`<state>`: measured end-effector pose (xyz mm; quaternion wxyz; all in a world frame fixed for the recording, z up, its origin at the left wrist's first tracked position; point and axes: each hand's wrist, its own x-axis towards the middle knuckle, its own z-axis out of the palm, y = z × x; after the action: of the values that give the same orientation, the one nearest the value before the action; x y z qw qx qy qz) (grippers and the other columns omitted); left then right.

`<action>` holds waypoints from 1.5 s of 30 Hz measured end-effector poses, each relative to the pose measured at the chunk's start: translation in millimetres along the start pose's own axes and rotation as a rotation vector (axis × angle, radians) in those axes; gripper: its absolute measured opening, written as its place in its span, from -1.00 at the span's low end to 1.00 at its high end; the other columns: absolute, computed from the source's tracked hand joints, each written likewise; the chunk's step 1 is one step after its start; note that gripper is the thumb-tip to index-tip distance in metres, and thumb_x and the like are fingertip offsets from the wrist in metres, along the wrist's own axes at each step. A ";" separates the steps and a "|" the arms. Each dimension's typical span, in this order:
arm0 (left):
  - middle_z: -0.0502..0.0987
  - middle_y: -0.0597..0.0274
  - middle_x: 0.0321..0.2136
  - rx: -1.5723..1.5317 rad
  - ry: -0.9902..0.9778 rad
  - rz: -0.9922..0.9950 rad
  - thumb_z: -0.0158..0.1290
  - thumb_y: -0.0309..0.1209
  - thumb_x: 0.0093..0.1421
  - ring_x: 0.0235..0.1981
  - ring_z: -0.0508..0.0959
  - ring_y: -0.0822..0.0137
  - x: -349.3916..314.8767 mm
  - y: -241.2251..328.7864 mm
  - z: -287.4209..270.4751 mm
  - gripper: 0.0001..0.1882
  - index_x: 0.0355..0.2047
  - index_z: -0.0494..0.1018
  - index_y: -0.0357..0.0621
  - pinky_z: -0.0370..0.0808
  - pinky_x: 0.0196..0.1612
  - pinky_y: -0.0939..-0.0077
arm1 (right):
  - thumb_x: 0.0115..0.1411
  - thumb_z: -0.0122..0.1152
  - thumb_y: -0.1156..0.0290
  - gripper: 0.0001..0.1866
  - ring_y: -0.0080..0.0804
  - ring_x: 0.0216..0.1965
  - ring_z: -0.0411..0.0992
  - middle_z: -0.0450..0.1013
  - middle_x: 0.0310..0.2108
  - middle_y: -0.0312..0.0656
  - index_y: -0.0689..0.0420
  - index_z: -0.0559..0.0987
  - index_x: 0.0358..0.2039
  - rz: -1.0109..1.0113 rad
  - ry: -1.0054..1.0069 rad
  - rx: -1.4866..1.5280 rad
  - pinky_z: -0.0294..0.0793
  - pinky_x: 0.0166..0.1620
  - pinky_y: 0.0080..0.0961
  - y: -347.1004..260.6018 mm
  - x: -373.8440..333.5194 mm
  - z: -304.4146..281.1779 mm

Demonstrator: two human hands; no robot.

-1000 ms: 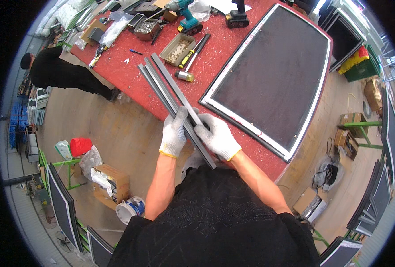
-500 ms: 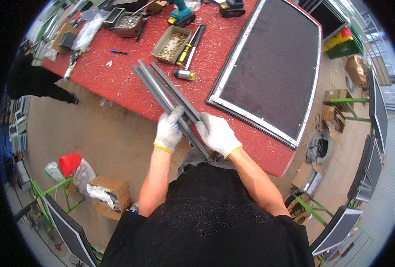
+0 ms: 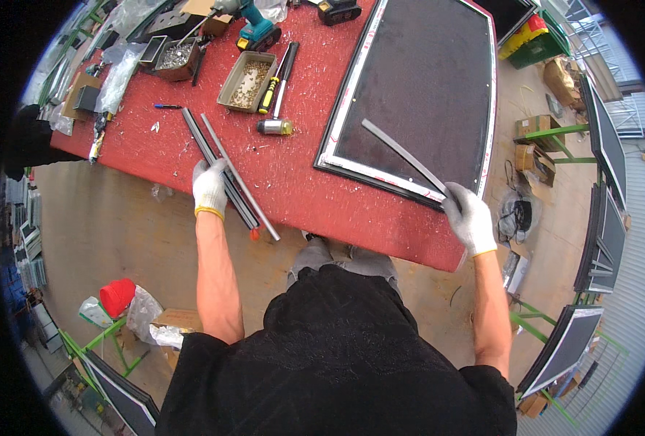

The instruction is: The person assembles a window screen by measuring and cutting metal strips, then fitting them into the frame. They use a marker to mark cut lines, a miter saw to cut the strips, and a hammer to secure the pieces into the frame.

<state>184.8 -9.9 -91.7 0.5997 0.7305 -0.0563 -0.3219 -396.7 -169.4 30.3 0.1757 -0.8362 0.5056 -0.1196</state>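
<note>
Both of my hands wear white knit gloves with yellow cuffs. My left hand (image 3: 210, 187) is at the table's front edge, its fingers closed on a pair of dark grey metal strips (image 3: 218, 161) that lie slanted over the edge. A lighter grey strip (image 3: 240, 176) rests just beside them, apart from the hand. Out to the right, my right hand (image 3: 470, 218) grips one end of another flat grey strip (image 3: 404, 154). That strip slants across a framed dark panel (image 3: 428, 87) with a white border, which lies on the red table (image 3: 293, 185).
Left of the panel are a mallet (image 3: 274, 127), a yellow-handled screwdriver (image 3: 268, 94) and a tray of small screws (image 3: 226, 96). A teal cordless drill (image 3: 257, 33) stands behind. A blue pen (image 3: 167, 107) lies at left. Another person's dark sleeve (image 3: 28, 138) shows at far left.
My hands have moved apart from the bundle they held together. The left took its strips leftward onto the table; the right carried one strip right, over the panel. The view has shifted slightly.
</note>
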 end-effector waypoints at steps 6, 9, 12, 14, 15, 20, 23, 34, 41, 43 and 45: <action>0.59 -0.39 0.37 0.938 0.394 0.368 0.37 -0.12 0.28 0.39 0.59 -0.32 -60.6 27.4 42.9 -0.07 0.55 0.37 -0.36 0.46 0.51 -0.05 | 0.39 0.43 0.29 -0.63 0.11 -0.08 0.70 0.67 -0.16 0.01 0.03 0.79 0.18 -0.263 -0.119 -0.045 0.69 0.01 -0.03 51.5 53.0 4.4; 0.63 -0.25 0.32 0.881 0.271 0.413 0.33 -0.19 0.29 0.37 0.60 -0.23 -104.6 38.8 72.2 -0.33 0.34 0.59 -0.28 0.50 0.48 -0.04 | 0.40 0.42 0.28 -0.62 0.12 -0.06 0.69 0.66 -0.11 0.02 0.05 0.78 0.19 -0.358 -0.130 0.012 0.69 0.04 0.00 56.8 74.1 29.2; 0.71 -0.09 0.16 0.939 0.136 0.855 0.33 -0.37 0.32 0.25 0.66 -0.16 -149.6 22.6 133.4 -0.56 0.19 0.69 -0.19 0.57 0.39 -0.01 | 0.44 0.35 0.26 -0.59 0.12 -0.08 0.69 0.64 -0.12 0.04 0.03 0.76 0.24 -0.339 -0.154 0.012 0.72 0.00 0.04 54.1 74.5 49.8; 0.70 -0.06 0.15 0.883 -0.147 0.916 0.34 -0.42 0.31 0.22 0.66 -0.16 -177.9 5.3 187.4 -0.59 0.17 0.70 -0.18 0.58 0.37 0.00 | 0.37 0.41 0.28 -0.66 0.13 -0.11 0.67 0.62 -0.15 0.07 0.01 0.80 0.12 -0.289 -0.111 -0.074 0.72 -0.03 0.02 51.0 69.4 59.1; 0.70 -0.05 0.15 0.882 -0.279 0.951 0.34 -0.42 0.31 0.22 0.65 -0.16 -186.1 -0.1 214.8 -0.60 0.16 0.71 -0.17 0.58 0.36 0.00 | 0.32 0.42 0.30 -0.72 0.11 -0.12 0.67 0.65 -0.13 0.04 0.02 0.81 0.01 -0.363 -0.022 -0.088 0.72 -0.04 0.06 49.9 70.2 61.9; 0.72 0.06 0.08 1.023 -0.568 1.108 0.32 -0.36 0.28 0.12 0.67 -0.11 -208.5 -20.3 307.2 -0.66 0.07 0.78 0.00 0.62 0.25 -0.02 | 0.33 0.46 0.23 -0.74 -0.03 0.07 0.59 0.67 0.05 -0.11 -0.12 0.85 0.00 -0.230 0.009 -0.017 0.58 0.14 0.06 38.0 70.1 77.9; 0.73 0.09 0.02 1.199 -0.578 1.074 0.31 -0.35 0.30 0.08 0.67 -0.10 -201.5 -19.4 321.4 -0.70 0.03 0.81 0.03 0.63 0.19 -0.02 | 0.34 0.45 0.22 -0.74 -0.04 0.09 0.57 0.65 0.06 -0.14 -0.16 0.86 0.02 -0.168 0.042 0.048 0.55 0.16 0.06 40.6 72.3 88.0; 0.75 0.10 -0.06 1.203 -0.539 1.084 0.35 -0.39 0.31 0.01 0.69 -0.11 -204.5 -16.9 323.5 -0.75 -0.01 0.82 0.00 0.64 0.16 0.02 | 0.35 0.44 0.22 -0.74 -0.08 0.08 0.57 0.66 0.04 -0.23 -0.19 0.87 0.02 -0.167 0.089 0.113 0.52 0.15 0.05 46.3 72.2 93.8; 0.74 0.10 -0.07 1.161 -0.513 1.105 0.36 -0.36 0.31 0.00 0.68 -0.09 -205.4 -19.8 323.6 -0.80 -0.07 0.83 0.05 0.64 0.11 -0.01 | 0.35 0.44 0.23 -0.75 -0.08 0.09 0.57 0.66 0.04 -0.23 -0.18 0.86 0.01 -0.202 0.085 0.115 0.52 0.13 0.05 47.8 72.5 94.7; 0.74 0.10 -0.08 1.171 -0.498 1.102 0.36 -0.36 0.31 0.00 0.68 -0.08 -207.5 -19.6 324.4 -0.81 -0.08 0.82 0.05 0.64 0.11 -0.01 | 0.35 0.44 0.23 -0.75 -0.07 0.07 0.58 0.67 0.03 -0.22 -0.18 0.86 0.01 -0.201 0.090 0.100 0.54 0.11 0.05 47.3 72.8 93.5; 0.75 0.07 -0.09 1.164 -0.520 1.095 0.35 -0.38 0.30 -0.04 0.70 -0.10 -208.9 -19.4 326.4 -0.77 -0.05 0.83 0.04 0.66 0.08 -0.02 | 0.34 0.44 0.23 -0.74 -0.06 0.04 0.61 0.69 0.02 -0.19 -0.17 0.86 0.01 -0.212 0.088 0.087 0.58 0.08 0.04 46.8 74.9 92.2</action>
<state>-161.0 -180.9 -49.3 0.1667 0.6954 -0.6961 -0.0631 -365.0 -239.9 -71.3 0.1758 -0.8706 0.4158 -0.1956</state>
